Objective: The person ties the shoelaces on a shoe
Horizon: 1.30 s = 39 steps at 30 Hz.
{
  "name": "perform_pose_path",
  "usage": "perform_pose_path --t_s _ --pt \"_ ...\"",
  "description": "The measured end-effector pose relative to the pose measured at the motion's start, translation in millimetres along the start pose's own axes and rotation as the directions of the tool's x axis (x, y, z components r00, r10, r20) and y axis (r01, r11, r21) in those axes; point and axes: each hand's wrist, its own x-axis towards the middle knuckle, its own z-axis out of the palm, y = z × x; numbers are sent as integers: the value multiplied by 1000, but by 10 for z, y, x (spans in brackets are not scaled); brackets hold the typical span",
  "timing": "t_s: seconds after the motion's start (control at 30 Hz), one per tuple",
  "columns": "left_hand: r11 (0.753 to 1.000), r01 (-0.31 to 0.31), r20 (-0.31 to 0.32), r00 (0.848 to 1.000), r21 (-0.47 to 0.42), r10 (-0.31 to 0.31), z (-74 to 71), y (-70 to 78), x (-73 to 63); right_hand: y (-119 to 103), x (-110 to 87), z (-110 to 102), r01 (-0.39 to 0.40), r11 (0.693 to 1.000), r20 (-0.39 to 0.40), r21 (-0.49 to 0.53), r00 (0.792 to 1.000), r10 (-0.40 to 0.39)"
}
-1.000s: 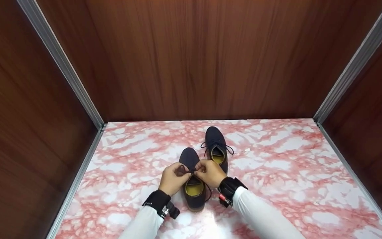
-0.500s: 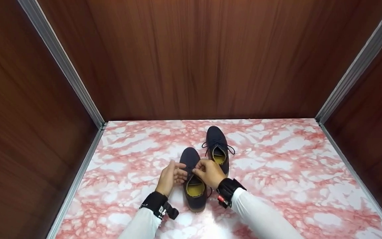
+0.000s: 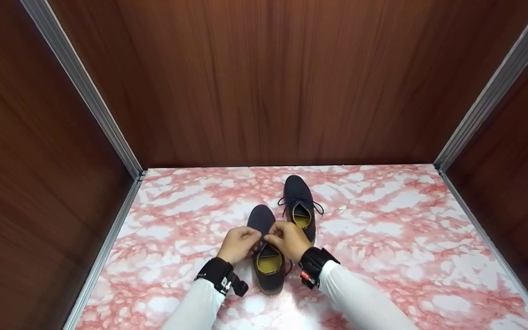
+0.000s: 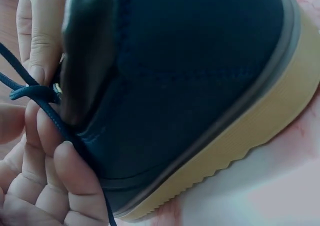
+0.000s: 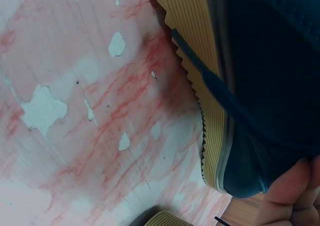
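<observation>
Before me is a dark navy shoe point(image 3: 261, 220) with a yellow insole and tan ridged sole, its toe pointing away. My left hand point(image 3: 238, 244) pinches its shoelace at the throat, thumb against forefinger. Just right of it, my right hand point(image 3: 291, 239) pinches the lace on the other side, fingertips almost meeting the left ones. In the left wrist view the dark shoelace point(image 4: 31, 92) crosses over itself between both hands, and one strand runs down past the left fingers. The right wrist view shows a loose lace end point(image 5: 190, 51) hanging over the sole.
A matching shoe point(image 3: 297, 185) with its lace tied in a bow stands close by, ahead and right. Both rest on a red-and-white marbled surface point(image 3: 383, 256). Brown wood-grain panels point(image 3: 264, 82) with grey metal corner posts point(image 3: 94, 101) enclose the back and sides.
My left hand held a loop of lace, opened with fingers spread beside the shoe, then came back to pinch the lace. The right hand has stayed nearly in place.
</observation>
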Motion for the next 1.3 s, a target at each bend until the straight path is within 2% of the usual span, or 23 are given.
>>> perform_pose_path --t_s 0.13,0.27,0.4,0.7,0.87,1.1,1.3 --pt "1000 -1 7 1000 22 1 18 1 18 -2 -5 -14 -4 1000 2 5 1000 4" --pt "998 -36 6 999 49 36 31 -10 19 -10 -6 -25 -2 1000 8 18 1000 2" --pt "998 -49 6 999 35 49 37 -17 13 6 -10 -63 7 999 19 34 1000 -8" --pt "1000 -29 -22 999 8 30 45 -39 9 32 -92 -230 51 998 -11 32 999 -51" --pt "999 -35 -30 999 20 36 51 -41 9 -9 -159 -297 54 997 20 62 998 -55" --pt "998 -39 -29 999 42 40 52 -30 -6 -103 -203 -239 88 995 83 50 992 -92" --pt "998 -54 -22 998 44 55 43 -33 -9 -146 -179 -180 120 993 92 0 989 -120"
